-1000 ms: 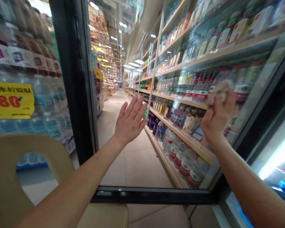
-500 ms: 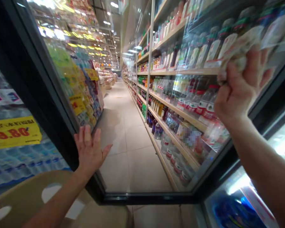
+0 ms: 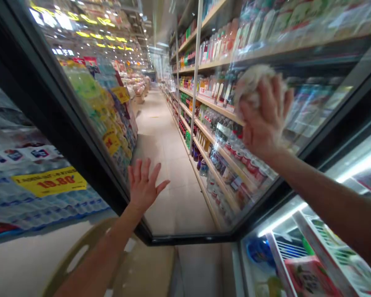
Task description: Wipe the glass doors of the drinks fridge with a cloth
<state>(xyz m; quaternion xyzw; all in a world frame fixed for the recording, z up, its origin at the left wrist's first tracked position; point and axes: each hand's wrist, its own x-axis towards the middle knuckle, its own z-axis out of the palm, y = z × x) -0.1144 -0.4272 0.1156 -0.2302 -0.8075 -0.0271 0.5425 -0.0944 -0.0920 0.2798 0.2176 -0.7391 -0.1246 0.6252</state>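
right hand [image 3: 266, 123] and cloth [image 3: 245, 88] farther left, chair [image 3: 145, 266] below door [image 3: 191, 239]

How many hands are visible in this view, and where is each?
2. The left hand is spread open before the glass door, near its left edge; the right hand holds a whitish cloth at the glass, higher and farther right. No other hand is visible.

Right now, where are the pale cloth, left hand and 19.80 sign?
Pale cloth [image 3: 247, 82], head view: its bunched part.
Left hand [image 3: 143, 189], head view: back of the hand.
19.80 sign [image 3: 51, 182], head view: its printed face.
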